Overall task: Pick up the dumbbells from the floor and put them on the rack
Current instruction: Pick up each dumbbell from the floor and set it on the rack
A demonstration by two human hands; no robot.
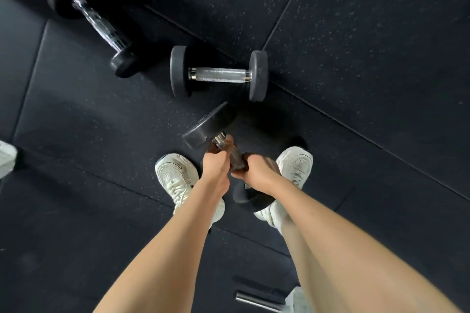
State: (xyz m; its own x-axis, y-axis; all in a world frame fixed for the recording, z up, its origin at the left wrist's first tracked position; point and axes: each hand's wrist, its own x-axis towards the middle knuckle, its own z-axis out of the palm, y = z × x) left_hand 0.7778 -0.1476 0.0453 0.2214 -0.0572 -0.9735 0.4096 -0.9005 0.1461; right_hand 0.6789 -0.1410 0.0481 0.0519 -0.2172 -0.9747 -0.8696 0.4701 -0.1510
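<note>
Centre frame: left hand (216, 162) and right hand (254, 172) both wrapped tight on one dumbbell (207, 127) handle, between white shoes (175, 177). Second dumbbell (218, 74) on floor (356, 32) above.

At 12 o'clock I see a dumbbell (218, 74): matt black rubber heads, shiny knurled metal handle. Floor (356, 32): matt speckled rubber tiles. Shoes (175, 175): white mesh cloth.
</note>
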